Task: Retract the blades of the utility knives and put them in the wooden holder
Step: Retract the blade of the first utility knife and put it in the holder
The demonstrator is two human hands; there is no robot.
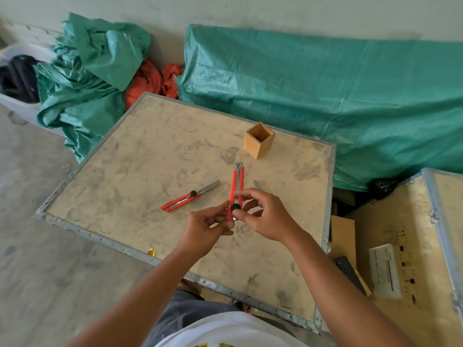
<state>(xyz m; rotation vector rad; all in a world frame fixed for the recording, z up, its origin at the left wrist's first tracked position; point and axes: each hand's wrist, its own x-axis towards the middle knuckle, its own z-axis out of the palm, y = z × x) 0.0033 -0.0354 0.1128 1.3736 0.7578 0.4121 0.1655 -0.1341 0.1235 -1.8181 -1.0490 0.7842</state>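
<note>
Left hand pinches the rear end of the red knife over the crate top; right hand closed on its black knob | we judge retracting in hand; only a short metal tip shows | next: drop it in the empty wooden holder; second knife lies with blade out

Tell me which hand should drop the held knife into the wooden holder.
Right, probably. The right hand and left hand both hold the knife, but the wooden holder stands ahead and to the right, on that hand's side.
</note>
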